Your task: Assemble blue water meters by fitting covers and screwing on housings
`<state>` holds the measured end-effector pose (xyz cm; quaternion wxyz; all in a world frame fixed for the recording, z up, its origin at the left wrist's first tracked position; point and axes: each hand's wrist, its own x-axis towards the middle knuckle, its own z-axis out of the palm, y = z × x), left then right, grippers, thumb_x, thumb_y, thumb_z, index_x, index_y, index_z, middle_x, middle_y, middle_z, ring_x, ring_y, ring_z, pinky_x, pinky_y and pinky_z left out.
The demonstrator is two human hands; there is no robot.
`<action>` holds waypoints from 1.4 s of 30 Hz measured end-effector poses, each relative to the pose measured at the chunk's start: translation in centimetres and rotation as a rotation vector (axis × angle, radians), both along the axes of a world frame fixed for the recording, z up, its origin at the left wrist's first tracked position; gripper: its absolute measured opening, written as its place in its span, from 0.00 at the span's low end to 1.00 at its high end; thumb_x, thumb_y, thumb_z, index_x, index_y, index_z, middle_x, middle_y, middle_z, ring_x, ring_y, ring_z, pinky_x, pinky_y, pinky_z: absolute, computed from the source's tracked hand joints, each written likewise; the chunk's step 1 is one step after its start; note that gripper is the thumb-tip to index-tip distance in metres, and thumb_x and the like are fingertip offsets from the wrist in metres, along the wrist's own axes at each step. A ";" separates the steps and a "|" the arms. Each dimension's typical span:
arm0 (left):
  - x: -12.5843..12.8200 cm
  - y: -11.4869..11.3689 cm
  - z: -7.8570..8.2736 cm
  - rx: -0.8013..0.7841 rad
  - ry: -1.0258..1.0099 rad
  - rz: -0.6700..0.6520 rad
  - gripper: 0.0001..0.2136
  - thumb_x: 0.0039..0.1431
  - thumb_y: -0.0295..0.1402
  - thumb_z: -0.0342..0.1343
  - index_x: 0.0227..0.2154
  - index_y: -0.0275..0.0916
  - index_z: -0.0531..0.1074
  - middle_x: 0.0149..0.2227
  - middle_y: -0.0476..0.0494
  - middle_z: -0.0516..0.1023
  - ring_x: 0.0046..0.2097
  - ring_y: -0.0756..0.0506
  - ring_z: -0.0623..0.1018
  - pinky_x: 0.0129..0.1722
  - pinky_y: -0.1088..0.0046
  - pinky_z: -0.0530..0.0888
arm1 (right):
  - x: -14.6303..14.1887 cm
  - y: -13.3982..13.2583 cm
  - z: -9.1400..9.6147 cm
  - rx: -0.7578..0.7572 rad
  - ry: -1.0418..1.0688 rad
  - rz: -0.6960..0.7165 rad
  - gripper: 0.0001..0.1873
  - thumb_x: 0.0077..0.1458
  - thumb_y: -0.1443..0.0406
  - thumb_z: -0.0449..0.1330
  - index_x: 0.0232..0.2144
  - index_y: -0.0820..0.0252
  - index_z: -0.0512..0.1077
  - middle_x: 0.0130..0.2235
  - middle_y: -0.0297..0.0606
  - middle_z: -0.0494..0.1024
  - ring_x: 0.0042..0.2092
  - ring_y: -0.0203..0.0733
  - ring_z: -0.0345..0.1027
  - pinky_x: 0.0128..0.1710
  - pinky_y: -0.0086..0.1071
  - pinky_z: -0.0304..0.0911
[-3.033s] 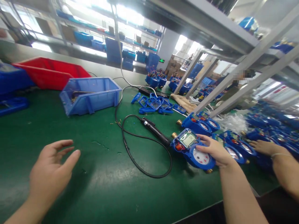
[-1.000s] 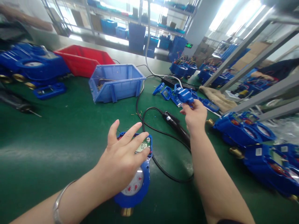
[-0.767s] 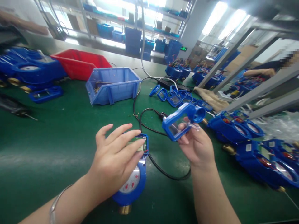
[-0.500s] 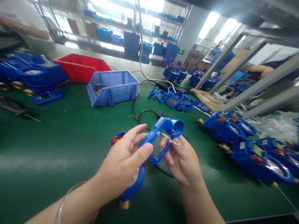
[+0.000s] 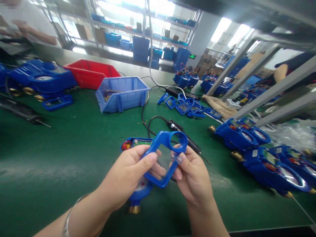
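Observation:
Both hands hold a blue plastic cover frame [image 5: 165,154] with a clear window and a round ring at its far end. My left hand [image 5: 128,174] pinches its left edge between thumb and fingers. My right hand [image 5: 192,176] grips its right side, thumb on the ring. Under the hands, on the green mat, lies a blue water meter [image 5: 137,184] with a brass fitting at its near end; the hands mostly hide it. A black electric screwdriver [image 5: 184,136] with a looped cable lies just beyond.
A light blue bin [image 5: 122,93] and a red bin [image 5: 91,72] stand at the back left. Loose blue covers [image 5: 186,107] lie mid-table. Several blue meters [image 5: 259,154] crowd the right; others [image 5: 41,77] sit far left. A grey frame [image 5: 269,89] slants across the right.
My right hand fetched a cover from the pile and brought it near. My left hand lifted off the meter and took the cover's left edge. The cover now sits lower, over the meter.

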<state>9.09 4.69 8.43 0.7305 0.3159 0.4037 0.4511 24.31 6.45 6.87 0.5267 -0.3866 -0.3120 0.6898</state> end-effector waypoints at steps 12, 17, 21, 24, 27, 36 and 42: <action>1.4 -4.6 -2.0 0.900 0.825 0.305 0.23 0.57 0.25 0.50 0.56 0.48 0.62 0.49 0.45 0.77 0.47 0.43 0.78 0.49 0.66 0.74 | -0.7 -5.2 -0.9 0.013 -0.046 -0.052 0.27 0.37 0.53 0.69 0.43 0.46 0.72 0.47 0.38 0.74 0.49 0.49 0.67 0.47 0.40 0.64; 3.0 -4.2 -4.3 1.267 0.957 0.330 0.31 0.59 0.25 0.48 0.63 0.36 0.42 0.51 0.34 0.74 0.54 0.41 0.72 0.56 0.63 0.68 | -1.4 -6.5 -0.8 0.012 -0.137 -0.031 0.33 0.34 0.51 0.70 0.45 0.45 0.69 0.51 0.41 0.72 0.54 0.57 0.63 0.53 0.48 0.60; 1.7 -3.2 -4.1 1.435 0.909 0.323 0.21 0.62 0.33 0.46 0.56 0.27 0.60 0.46 0.30 0.77 0.53 0.42 0.73 0.56 0.66 0.68 | -1.4 -5.5 -0.6 0.101 -0.133 -0.088 0.29 0.41 0.54 0.67 0.47 0.50 0.70 0.52 0.43 0.71 0.53 0.57 0.65 0.54 0.50 0.60; -1.8 -2.2 -3.2 1.348 1.053 0.442 0.07 0.59 0.27 0.51 0.38 0.33 0.73 0.36 0.38 0.80 0.42 0.47 0.78 0.46 0.73 0.74 | -1.1 -4.2 -0.7 0.185 0.014 -0.065 0.24 0.48 0.56 0.62 0.48 0.54 0.69 0.53 0.43 0.72 0.52 0.54 0.67 0.52 0.48 0.63; -5.9 -0.5 -3.5 1.225 1.288 0.545 0.07 0.55 0.22 0.55 0.35 0.35 0.74 0.36 0.41 0.79 0.38 0.48 0.78 0.40 0.73 0.76 | -1.3 -3.2 -0.9 0.198 0.138 -0.002 0.22 0.51 0.56 0.60 0.48 0.55 0.70 0.51 0.44 0.72 0.51 0.50 0.68 0.50 0.43 0.66; -9.1 3.2 -5.1 1.539 1.369 0.314 0.07 0.57 0.21 0.51 0.36 0.31 0.73 0.35 0.36 0.79 0.38 0.46 0.78 0.38 0.69 0.77 | -2.5 -3.3 -1.6 0.177 0.167 0.180 0.29 0.44 0.55 0.65 0.49 0.53 0.69 0.50 0.42 0.72 0.48 0.49 0.69 0.50 0.39 0.65; -8.8 4.8 -4.9 1.394 1.317 0.327 0.06 0.57 0.26 0.53 0.31 0.33 0.76 0.30 0.41 0.80 0.32 0.48 0.79 0.33 0.73 0.77 | -1.9 -2.6 -2.9 0.301 0.195 0.251 0.31 0.45 0.55 0.63 0.52 0.54 0.67 0.52 0.43 0.70 0.51 0.49 0.67 0.51 0.38 0.64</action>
